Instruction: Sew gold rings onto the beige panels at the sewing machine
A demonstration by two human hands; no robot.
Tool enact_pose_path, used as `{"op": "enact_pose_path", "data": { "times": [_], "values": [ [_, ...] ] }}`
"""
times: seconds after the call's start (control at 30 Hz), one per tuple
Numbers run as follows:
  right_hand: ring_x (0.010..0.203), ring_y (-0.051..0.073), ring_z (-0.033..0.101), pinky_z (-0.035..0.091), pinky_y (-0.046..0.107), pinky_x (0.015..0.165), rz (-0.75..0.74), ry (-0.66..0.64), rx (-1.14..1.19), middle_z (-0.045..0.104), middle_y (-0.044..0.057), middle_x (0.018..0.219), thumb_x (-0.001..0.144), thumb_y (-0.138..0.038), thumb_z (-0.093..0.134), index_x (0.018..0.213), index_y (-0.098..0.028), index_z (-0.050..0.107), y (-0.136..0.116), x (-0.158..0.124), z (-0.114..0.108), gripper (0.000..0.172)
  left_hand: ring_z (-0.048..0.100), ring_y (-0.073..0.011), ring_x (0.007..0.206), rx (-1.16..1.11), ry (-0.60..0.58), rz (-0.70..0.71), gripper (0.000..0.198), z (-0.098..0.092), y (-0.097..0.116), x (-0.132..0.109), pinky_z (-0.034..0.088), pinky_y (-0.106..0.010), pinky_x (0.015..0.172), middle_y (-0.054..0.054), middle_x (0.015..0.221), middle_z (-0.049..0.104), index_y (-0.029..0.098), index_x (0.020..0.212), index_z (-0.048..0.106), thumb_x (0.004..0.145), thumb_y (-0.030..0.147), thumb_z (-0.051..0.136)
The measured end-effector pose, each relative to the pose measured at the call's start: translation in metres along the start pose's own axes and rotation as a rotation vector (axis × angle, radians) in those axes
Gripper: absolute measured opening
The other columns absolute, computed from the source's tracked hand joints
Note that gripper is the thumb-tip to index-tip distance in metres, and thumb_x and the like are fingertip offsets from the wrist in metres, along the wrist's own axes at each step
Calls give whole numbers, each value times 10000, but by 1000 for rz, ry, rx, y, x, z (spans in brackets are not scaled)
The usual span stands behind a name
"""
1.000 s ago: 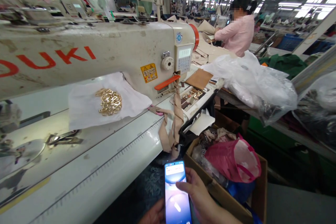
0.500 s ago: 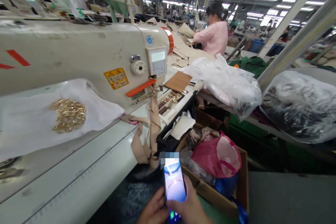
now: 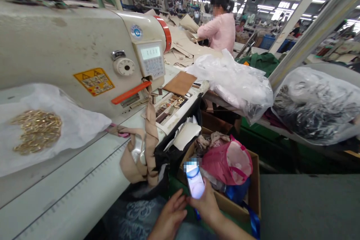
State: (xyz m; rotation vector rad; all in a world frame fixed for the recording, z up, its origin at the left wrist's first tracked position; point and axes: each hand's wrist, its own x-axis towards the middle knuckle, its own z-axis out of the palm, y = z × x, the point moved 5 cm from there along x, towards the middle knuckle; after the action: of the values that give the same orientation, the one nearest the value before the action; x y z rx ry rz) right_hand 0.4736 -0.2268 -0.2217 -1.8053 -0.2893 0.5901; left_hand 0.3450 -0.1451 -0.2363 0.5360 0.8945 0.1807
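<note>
A lit smartphone (image 3: 196, 186) is gripped in my right hand (image 3: 208, 205), its thumb lying across the lower part of the screen. Just to the left, my left hand (image 3: 171, 212) has its fingers loosely extended near the phone's lower edge and holds nothing. Whether a fingertip touches the phone I cannot tell. Both hands are low in the view, above my lap and a cardboard box (image 3: 255, 191) that holds a pink bag (image 3: 225, 161) and scraps.
A sewing machine (image 3: 64, 41) fills the left side. Gold metal pieces (image 3: 39, 131) lie on white cloth, and beige strips (image 3: 152, 138) hang over the table edge. Plastic bags (image 3: 233, 82) cover the right-hand surface. A person in pink (image 3: 222, 32) works farther back.
My left hand has come away from beneath the phone and sits apart on its left. The view has shifted, and the phone in my right hand appears farther right and more tilted.
</note>
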Motion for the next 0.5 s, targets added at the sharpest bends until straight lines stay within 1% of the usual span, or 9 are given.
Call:
{"op": "enact_pose_path", "data": {
  "times": [0.07, 0.1, 0.17, 0.2, 0.27, 0.33, 0.4, 0.5],
  "values": [
    [1010, 315, 565, 429, 445, 916, -115, 45, -134, 626, 105, 1031, 466, -116, 677, 1068, -155, 543, -3, 5, -9, 618, 483, -314, 1233, -15, 9, -32, 508, -2, 4, -4, 343, -408, 1035, -165, 1200, 623, 172, 1032, 658, 535, 94, 720],
    [1071, 327, 533, 390, 459, 961, -181, 68, -214, 605, 124, 1088, 480, -120, 677, 1119, -150, 529, -5, 6, -12, 657, 471, -304, 1246, -22, 3, -45, 493, -3, 6, -6, 332, -401, 1046, -160, 1218, 615, 178, 1033, 660, 550, 107, 724],
    [1116, 337, 507, 362, 473, 985, -293, 110, -351, 579, 150, 1142, 520, -136, 666, 1188, -138, 494, -7, 6, -15, 690, 451, -293, 1265, -43, 2, -59, 476, -2, 9, -7, 316, -393, 1063, -151, 1229, 612, 181, 1025, 667, 556, 122, 731],
    [1118, 338, 507, 368, 473, 979, -320, 125, -393, 574, 159, 1151, 537, -144, 659, 1203, -133, 480, -6, 6, -15, 690, 446, -293, 1269, -57, 14, -65, 472, -2, 9, -8, 312, -392, 1069, -148, 1221, 617, 177, 1009, 675, 544, 120, 736],
    [1118, 346, 506, 382, 475, 960, -336, 153, -457, 563, 182, 1162, 562, -164, 650, 1213, -118, 455, -3, 4, -11, 681, 438, -295, 1275, -79, 27, -90, 468, 1, 10, -8, 304, -393, 1079, -147, 1208, 627, 166, 979, 687, 519, 106, 749],
    [1108, 355, 508, 395, 485, 938, -320, 186, -506, 556, 206, 1162, 576, -184, 643, 1212, -102, 435, 1, 3, -7, 674, 436, -298, 1276, -96, 37, -110, 457, 3, 11, -9, 300, -393, 1087, -148, 1195, 635, 156, 953, 696, 505, 94, 761],
    [1094, 359, 515, 401, 498, 924, -301, 219, -535, 553, 216, 1158, 581, -194, 633, 1214, -96, 418, 4, 2, -3, 676, 437, -293, 1276, -108, 30, -110, 439, 5, 14, -11, 301, -389, 1091, -145, 1197, 636, 153, 960, 696, 529, 100, 765],
    [1107, 354, 511, 396, 496, 934, -302, 231, -551, 547, 222, 1167, 589, -188, 619, 1219, -87, 410, 6, 4, 1, 672, 445, -282, 1271, -114, 2, -90, 405, 7, 17, -14, 304, -381, 1095, -137, 1208, 632, 154, 983, 695, 586, 125, 764]
  ]
}}
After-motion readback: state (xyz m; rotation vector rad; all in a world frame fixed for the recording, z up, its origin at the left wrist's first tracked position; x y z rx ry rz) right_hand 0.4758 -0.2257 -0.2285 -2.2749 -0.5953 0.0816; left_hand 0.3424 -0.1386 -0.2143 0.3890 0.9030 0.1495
